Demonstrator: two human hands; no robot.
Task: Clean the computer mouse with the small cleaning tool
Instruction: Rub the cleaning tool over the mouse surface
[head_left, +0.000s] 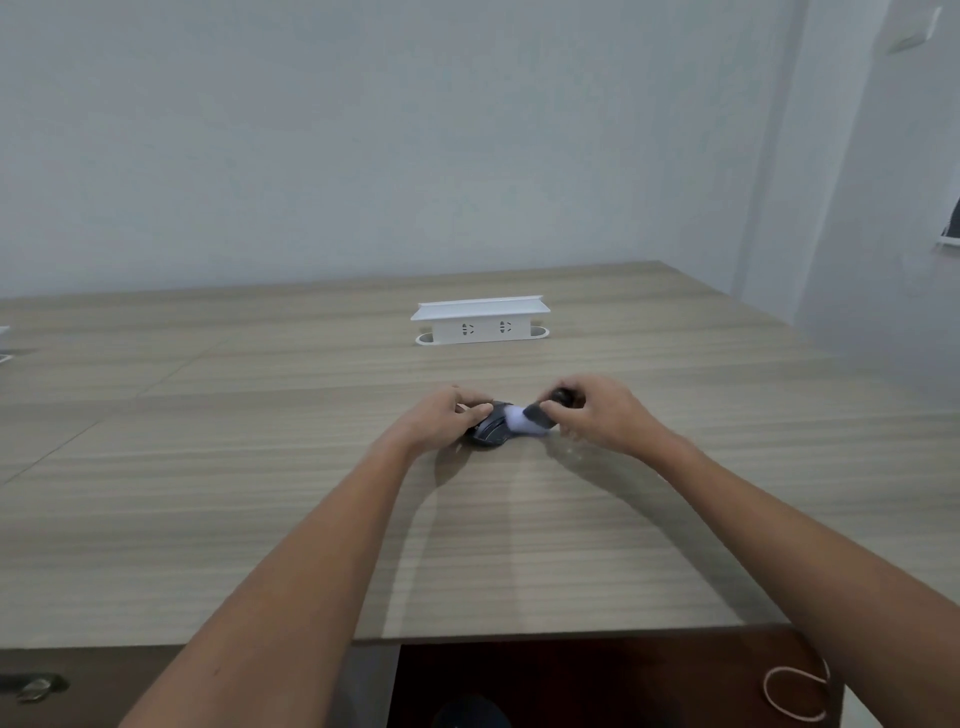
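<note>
We are steadying the mouse (488, 428) on the bench (260, 467) with our left hand (441, 415) closed around it, while our right hand (597, 410), grip pinched on the cleaning tool (540, 413), should be sweeping lightly along its seams.

Office room: wood-grain desk (260, 467), white desktop socket box (480, 322), bare walls (311, 130).

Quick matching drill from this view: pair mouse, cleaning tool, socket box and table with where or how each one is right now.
Things:
1. mouse
2. cleaning tool
3. socket box
4. table

States:
A. white, standing beyond the hands
B. held in the right hand
C. wood-grain surface under everything
D. dark, steadied by the left hand

Pairs: 1-D, 2-B, 3-A, 4-C
</note>
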